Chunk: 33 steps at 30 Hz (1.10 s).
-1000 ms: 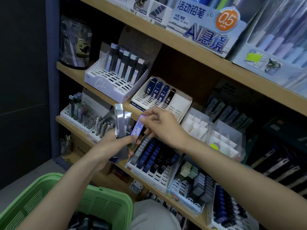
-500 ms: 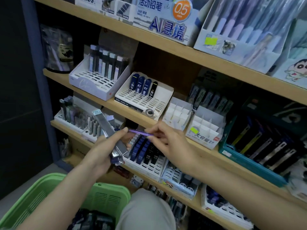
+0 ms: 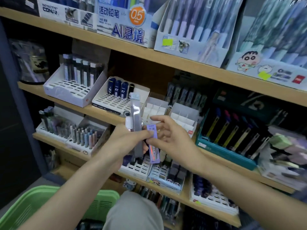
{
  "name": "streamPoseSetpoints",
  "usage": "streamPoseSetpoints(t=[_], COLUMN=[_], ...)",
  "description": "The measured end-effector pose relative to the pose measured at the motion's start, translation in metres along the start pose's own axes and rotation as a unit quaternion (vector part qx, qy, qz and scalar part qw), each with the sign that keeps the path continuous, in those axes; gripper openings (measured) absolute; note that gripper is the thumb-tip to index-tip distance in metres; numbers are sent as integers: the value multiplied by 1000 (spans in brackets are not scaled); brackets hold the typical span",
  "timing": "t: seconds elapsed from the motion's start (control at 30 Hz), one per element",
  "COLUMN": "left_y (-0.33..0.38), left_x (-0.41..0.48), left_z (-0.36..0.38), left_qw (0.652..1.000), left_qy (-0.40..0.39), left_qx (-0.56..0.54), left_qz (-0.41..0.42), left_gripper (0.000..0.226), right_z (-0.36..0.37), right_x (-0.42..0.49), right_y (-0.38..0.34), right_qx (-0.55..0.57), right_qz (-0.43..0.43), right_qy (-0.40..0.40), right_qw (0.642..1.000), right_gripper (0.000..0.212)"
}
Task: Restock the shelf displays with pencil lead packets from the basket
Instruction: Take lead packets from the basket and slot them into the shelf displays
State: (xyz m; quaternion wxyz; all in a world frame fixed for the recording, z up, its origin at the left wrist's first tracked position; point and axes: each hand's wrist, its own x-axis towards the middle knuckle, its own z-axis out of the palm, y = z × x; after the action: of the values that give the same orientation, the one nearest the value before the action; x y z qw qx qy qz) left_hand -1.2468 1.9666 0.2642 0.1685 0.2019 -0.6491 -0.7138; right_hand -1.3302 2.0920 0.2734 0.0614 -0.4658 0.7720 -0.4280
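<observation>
My left hand point(image 3: 123, 141) grips a bundle of long grey pencil lead packets point(image 3: 136, 123), held upright in front of the shelves. A single purple packet point(image 3: 153, 145) hangs beside the bundle, pinched between my left thumb and the thumb and fingers of my right hand point(image 3: 172, 140). Behind my hands sits a white slotted display point(image 3: 116, 102) with a few dark blue lead cases at its back. The green basket point(image 3: 39, 206) stands at the bottom left, with dark packets just visible inside.
Wooden shelves point(image 3: 106, 113) carry several displays: a white tray of grey packets point(image 3: 73, 87) upper left, empty white dividers point(image 3: 181, 118), a teal box of dark pens point(image 3: 229, 146) at right. My knee point(image 3: 132, 213) is at the bottom centre.
The camera view has shifted left and closer. My left hand turned the grey bundle upright. The purple packet, held flat before, now hangs vertically between both hands.
</observation>
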Motion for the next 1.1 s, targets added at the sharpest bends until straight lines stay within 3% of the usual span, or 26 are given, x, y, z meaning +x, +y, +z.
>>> streamPoseSetpoints(t=[0.1,0.23,0.37,0.7,0.87,1.1], left_y=[5,4,-5,-26,-33,-36], left_x=[0,6,14,28,34,37], left_z=[17,26,28,19,7,-3], left_qw=[1000,1000,999,997,995,993], left_qy=[-21,3,28,7,6,17], left_qx=[0,-19,-27,-71,-93,-108], left_qz=[2,-11,-14,-33,-35,-42], left_gripper=[9,25,29,23,19,14], right_z=[-23,-66,-103,-115,-126,-130], right_x=[4,15,43,93,103,110], right_y=[1,16,42,69,73,68], right_qx=[-68,-80,-150,-408,-392,-388], right_qz=[7,38,65,182,214,220], right_qy=[-5,132,217,115,80,10], right_qw=[998,987,962,888,891,895], right_gripper=[30,11,21,19,12,20])
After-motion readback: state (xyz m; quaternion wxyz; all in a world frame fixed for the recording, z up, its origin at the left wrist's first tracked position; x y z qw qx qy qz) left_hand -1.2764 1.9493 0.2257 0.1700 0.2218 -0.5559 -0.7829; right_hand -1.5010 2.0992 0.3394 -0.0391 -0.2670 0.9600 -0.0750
